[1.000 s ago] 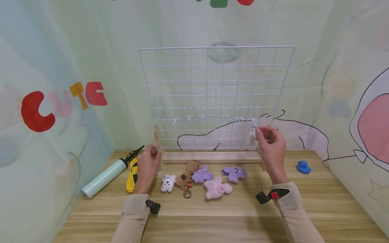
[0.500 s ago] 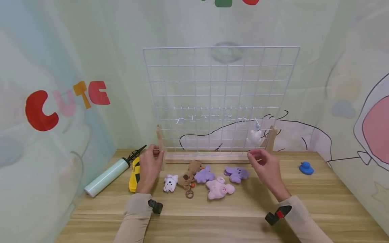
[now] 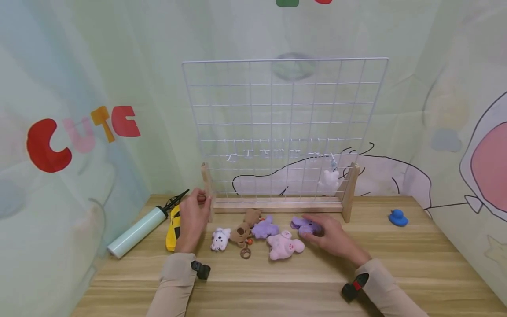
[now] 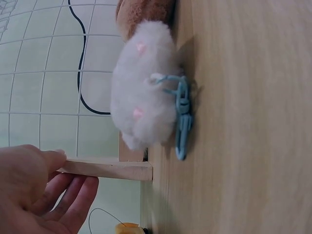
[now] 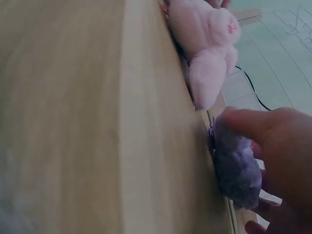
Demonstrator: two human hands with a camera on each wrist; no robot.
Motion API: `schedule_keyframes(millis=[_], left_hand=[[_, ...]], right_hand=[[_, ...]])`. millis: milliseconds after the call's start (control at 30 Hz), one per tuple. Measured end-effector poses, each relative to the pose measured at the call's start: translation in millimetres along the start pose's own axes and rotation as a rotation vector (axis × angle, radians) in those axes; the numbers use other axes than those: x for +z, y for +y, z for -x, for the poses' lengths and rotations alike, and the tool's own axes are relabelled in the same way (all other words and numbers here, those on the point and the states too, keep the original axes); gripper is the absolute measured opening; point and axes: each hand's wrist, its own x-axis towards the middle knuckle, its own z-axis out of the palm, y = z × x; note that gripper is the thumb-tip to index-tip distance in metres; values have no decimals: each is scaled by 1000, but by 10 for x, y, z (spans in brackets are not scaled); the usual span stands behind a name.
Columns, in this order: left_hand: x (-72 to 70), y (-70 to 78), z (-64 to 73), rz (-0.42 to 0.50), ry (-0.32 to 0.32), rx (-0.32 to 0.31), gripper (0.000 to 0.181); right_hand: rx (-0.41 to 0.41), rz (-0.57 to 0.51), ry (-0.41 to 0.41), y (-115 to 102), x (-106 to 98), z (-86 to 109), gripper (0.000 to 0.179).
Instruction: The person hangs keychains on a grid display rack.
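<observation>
My left hand (image 3: 194, 215) pinches the left wooden upright (image 4: 105, 169) of a white wire grid rack (image 3: 283, 125), thumb on one face and fingers on the other. My right hand (image 3: 330, 235) holds a purple plush keychain (image 3: 305, 225) lying on the table, with the thumb on its near side and the fingers around its far side. Left of that lie a pink plush (image 3: 284, 245), another purple plush (image 3: 265, 228), brown plush toys (image 3: 240, 234) and a white plush (image 4: 144, 87) with a blue clasp. A white plush (image 3: 329, 179) hangs from a hook at the grid's right.
Several small clear hooks (image 3: 279, 152) line the grid's lower rows. At the table's left lie a pale green hand pump (image 3: 136, 233) and a yellow and black item (image 3: 173, 229). A blue rubber duck (image 3: 398, 218) sits at the right, beyond the right upright (image 3: 350, 191).
My right hand has left the hanging white plush and come down to the purple plush on the table. The left hand keeps its grip on the upright.
</observation>
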Motion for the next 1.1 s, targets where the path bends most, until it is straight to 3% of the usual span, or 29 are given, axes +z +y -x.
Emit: schedule_keyframes(millis=[200, 600, 1100], left_hand=[[11, 3, 2, 5, -5, -7, 26], [-3, -5, 10, -1, -2, 3, 26], [11, 4, 25, -6, 1, 10, 24]], right_hand=[[24, 82, -40, -56, -31, 68, 51], [57, 177, -66, -97, -72, 45, 22], [51, 86, -112, -117, -198, 8, 15]])
